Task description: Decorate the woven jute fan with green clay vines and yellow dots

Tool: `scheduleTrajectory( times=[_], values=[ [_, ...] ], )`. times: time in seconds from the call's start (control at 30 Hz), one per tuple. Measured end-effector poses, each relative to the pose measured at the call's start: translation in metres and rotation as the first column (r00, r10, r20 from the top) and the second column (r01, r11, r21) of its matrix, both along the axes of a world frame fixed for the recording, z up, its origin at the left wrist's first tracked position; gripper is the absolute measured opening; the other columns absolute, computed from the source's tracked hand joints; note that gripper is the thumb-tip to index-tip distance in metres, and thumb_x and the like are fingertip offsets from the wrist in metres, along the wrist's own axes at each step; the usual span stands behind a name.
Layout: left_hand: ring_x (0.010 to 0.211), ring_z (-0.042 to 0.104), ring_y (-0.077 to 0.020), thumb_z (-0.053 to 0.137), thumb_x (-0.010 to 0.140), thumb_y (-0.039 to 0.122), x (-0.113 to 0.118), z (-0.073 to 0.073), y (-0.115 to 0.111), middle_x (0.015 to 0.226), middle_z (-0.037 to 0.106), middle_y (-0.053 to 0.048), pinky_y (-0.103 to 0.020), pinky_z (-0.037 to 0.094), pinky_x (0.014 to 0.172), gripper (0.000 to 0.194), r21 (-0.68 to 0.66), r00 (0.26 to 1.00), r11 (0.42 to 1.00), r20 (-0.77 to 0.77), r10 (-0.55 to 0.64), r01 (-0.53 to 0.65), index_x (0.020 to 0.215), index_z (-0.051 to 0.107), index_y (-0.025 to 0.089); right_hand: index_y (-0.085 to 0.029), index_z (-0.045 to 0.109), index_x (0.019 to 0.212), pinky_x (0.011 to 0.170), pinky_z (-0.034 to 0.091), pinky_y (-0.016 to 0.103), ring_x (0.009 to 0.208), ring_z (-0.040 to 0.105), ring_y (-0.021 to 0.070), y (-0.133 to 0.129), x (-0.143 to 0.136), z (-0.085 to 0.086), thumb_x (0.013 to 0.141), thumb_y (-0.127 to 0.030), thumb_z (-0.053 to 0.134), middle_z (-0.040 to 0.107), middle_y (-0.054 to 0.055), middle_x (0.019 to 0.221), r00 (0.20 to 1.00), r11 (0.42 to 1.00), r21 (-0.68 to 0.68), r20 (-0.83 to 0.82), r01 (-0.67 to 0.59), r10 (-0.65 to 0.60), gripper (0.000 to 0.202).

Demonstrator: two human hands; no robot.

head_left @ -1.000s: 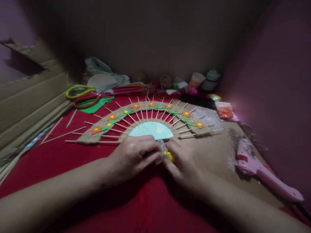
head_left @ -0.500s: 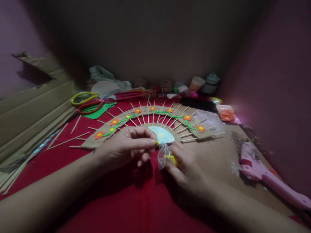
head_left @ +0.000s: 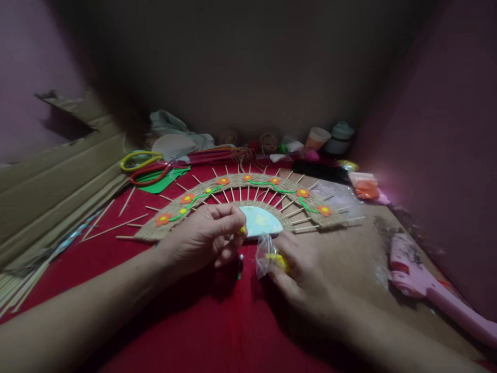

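Between the thumb and fingers of my left hand (head_left: 213,233) is a small piece of yellow clay (head_left: 243,230). My right hand (head_left: 301,264) is closed around a clear plastic bag (head_left: 263,254) with a lump of yellow clay (head_left: 278,261) in it; the bag's mouth points toward my left hand. Just beyond both hands lies a fan-shaped piece (head_left: 233,180) of sticks woven with twine, with orange flowers and green wavy stems along its arc. Its light blue half-round centre (head_left: 259,220) shows between my hands. A small pin-like thing (head_left: 241,257) is by my left fingers.
Scissors (head_left: 145,168) with yellow and red handles lie on green sheets (head_left: 165,180) at back left. A pink glue gun (head_left: 427,290) rests on cardboard (head_left: 349,259) at right. Twine balls, a cup (head_left: 317,139) and a bottle (head_left: 339,138) line the back. Loose sticks (head_left: 112,228) lie left.
My left hand has drawn away from the bag's mouth with the yellow piece, so a gap now separates them. The view has shifted slightly.
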State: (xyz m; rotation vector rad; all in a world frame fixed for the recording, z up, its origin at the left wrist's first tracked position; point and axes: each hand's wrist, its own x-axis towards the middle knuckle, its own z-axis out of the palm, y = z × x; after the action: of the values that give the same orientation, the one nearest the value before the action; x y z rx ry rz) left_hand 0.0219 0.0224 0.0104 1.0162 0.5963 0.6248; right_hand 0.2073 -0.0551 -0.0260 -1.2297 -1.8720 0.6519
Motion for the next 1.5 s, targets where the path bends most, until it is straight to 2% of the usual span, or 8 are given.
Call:
scheduleTrajectory(
  times=[0.13,0.33,0.5,0.77,1.0,1.17,1.27,1.5],
  values=[
    [0.037,0.044,-0.0045,0.065,0.081,0.019,-0.001,0.0,0.002,0.051,0.052,0.004,-0.013,0.037,0.033,0.015,0.015,1.0,1.0,-0.015,0.01,-0.009,0.07,0.056,0.014,-0.019,0.052,0.078,0.082,0.047,0.039,0.087,0.055,0.0192,-0.001,0.0,-0.001,0.083,-0.014,0.049,0.057,0.007,0.093,1.0,1.0,0.003,-0.002,0.005,-0.005,0.008],
    [0.047,0.054,-0.0062,0.061,0.084,0.014,-0.002,0.003,0.005,0.066,0.062,-0.001,-0.014,0.047,0.04,0.002,-0.021,0.995,0.999,0.091,-0.041,0.044,0.084,0.062,0.013,-0.02,0.054,0.081,0.08,0.047,0.036,0.084,0.054,0.0179,-0.002,-0.001,-0.001,0.082,-0.011,0.05,0.056,0.005,0.088,1.0,1.0,0.027,-0.015,-0.004,0.004,0.009],
    [0.045,0.057,-0.0075,0.058,0.085,0.013,0.0,0.004,0.005,0.064,0.063,-0.002,-0.016,0.052,0.043,0.012,-0.042,0.989,0.998,0.139,-0.048,0.054,0.092,0.067,0.009,-0.019,0.057,0.091,0.078,0.046,0.034,0.084,0.054,0.0173,0.0,-0.001,-0.002,0.083,-0.012,0.05,0.057,0.005,0.091,1.0,0.999,0.035,-0.029,-0.012,0.013,0.014],
    [0.047,0.062,-0.0094,0.061,0.083,0.011,-0.001,0.007,0.003,0.069,0.068,-0.004,-0.016,0.053,0.041,0.005,-0.079,0.987,0.991,0.133,-0.093,0.104,0.084,0.066,0.01,-0.02,0.054,0.082,0.074,0.046,0.034,0.08,0.054,0.0172,-0.004,-0.001,-0.001,0.083,-0.013,0.049,0.056,0.004,0.086,1.0,1.0,0.02,-0.004,0.006,-0.006,0.009],
    [0.032,0.052,-0.0069,0.069,0.079,0.027,-0.006,0.007,0.004,0.056,0.063,0.001,-0.013,0.044,0.028,0.018,-0.059,0.993,0.996,0.092,-0.069,0.074,0.075,0.058,0.014,-0.02,0.057,0.089,0.075,0.047,0.035,0.08,0.054,0.0172,-0.002,-0.001,-0.003,0.083,-0.013,0.049,0.057,0.005,0.089,1.0,1.0,0.018,-0.017,0.008,-0.007,0.013],
    [0.043,0.061,-0.0094,0.065,0.08,0.013,-0.002,0.01,0.004,0.066,0.068,-0.003,-0.014,0.05,0.035,0.003,-0.039,0.99,0.998,0.134,-0.045,0.051,0.083,0.065,0.011,-0.02,0.057,0.085,0.078,0.047,0.038,0.082,0.054,0.0182,-0.001,-0.001,-0.003,0.082,-0.013,0.05,0.058,0.006,0.091,1.0,1.0,0.017,-0.031,0.001,-0.001,0.01],
    [0.051,0.066,-0.0109,0.062,0.081,0.009,-0.001,0.009,0.003,0.074,0.07,-0.005,-0.015,0.055,0.044,0.008,-0.039,0.985,0.995,0.153,-0.084,0.091,0.087,0.067,0.01,-0.019,0.058,0.093,0.079,0.047,0.039,0.084,0.054,0.0186,-0.002,-0.001,-0.002,0.082,-0.011,0.049,0.058,0.006,0.092,0.999,1.0,0.021,-0.034,-0.006,0.006,0.016],
    [0.037,0.055,-0.0075,0.07,0.073,0.013,-0.008,0.007,0.005,0.06,0.065,-0.001,-0.015,0.047,0.032,0.005,-0.005,0.998,0.999,0.049,-0.041,0.041,0.074,0.065,0.014,-0.019,0.056,0.081,0.076,0.048,0.039,0.079,0.053,0.0179,-0.002,-0.001,-0.003,0.083,-0.015,0.049,0.055,0.005,0.085,1.0,1.0,0.023,-0.022,0.016,-0.016,0.008]
  ],
)
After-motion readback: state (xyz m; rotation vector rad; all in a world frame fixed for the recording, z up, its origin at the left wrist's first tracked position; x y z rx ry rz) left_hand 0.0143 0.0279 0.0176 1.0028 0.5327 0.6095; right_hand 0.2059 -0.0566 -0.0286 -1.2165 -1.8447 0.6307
